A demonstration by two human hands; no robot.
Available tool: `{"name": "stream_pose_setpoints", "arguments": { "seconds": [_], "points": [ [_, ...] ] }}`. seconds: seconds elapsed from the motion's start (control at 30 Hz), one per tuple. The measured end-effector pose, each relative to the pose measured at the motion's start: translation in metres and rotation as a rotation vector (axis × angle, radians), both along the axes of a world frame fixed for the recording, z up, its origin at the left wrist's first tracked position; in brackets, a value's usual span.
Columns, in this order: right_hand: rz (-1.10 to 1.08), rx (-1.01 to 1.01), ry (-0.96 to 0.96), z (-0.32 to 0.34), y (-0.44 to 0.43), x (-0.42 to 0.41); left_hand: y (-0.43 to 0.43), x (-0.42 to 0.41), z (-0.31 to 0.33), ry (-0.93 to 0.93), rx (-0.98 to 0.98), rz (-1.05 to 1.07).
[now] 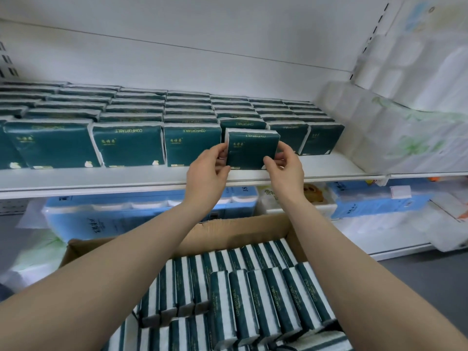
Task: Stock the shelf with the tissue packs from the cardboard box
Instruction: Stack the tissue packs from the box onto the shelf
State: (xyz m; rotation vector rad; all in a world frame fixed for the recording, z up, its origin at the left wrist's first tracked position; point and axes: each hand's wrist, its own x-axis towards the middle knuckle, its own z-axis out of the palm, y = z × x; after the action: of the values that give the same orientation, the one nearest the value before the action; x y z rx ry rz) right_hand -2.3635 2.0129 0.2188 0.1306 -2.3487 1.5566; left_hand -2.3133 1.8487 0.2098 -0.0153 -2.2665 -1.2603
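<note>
Two bare forearms reach up and forward from the bottom corners of the frame, converging on a single dark green tissue pack point(250, 148) held upright at the front of a white shelf point(101, 177). The left hand point(206, 171) pinches the pack's left edge, thumb on the front face and fingers curled behind; the right hand point(286, 168) grips the right edge the same way, thumb pressed on the lower front corner. The pack, a soft rectangular block in glossy film with white paper showing at its top edge, stands in a gap in the front row, between shelved packs point(126, 145) that fill the shelf in tight rows to the back panel. Its printed lettering reads upside down, like its neighbours'. Below the arms an open brown cardboard box point(228, 230) holds more packs point(266, 300) standing on edge, their sides striped green and white. On the lower shelf lie blue plastic-wrapped rolls point(114, 216); at right, bulky translucent white bundles point(405, 122) lean against the upright
</note>
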Motion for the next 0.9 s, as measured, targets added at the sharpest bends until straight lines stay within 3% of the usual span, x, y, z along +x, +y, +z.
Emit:
{"name": "stream_pose_setpoints", "arguments": {
  "seconds": [0.27,0.7,0.9],
  "points": [
    [0.008,-0.057,0.006,-0.003,-0.005,-0.001,0.0,0.001,-0.007,0.024,-0.044,0.043],
    [0.056,0.066,-0.02,-0.005,-0.008,-0.002,0.0,0.004,-0.009,0.026,-0.079,0.026],
    [0.031,0.041,-0.04,0.001,-0.001,0.018,-0.002,0.012,-0.007,0.024,0.016,0.006]
  ]
}}
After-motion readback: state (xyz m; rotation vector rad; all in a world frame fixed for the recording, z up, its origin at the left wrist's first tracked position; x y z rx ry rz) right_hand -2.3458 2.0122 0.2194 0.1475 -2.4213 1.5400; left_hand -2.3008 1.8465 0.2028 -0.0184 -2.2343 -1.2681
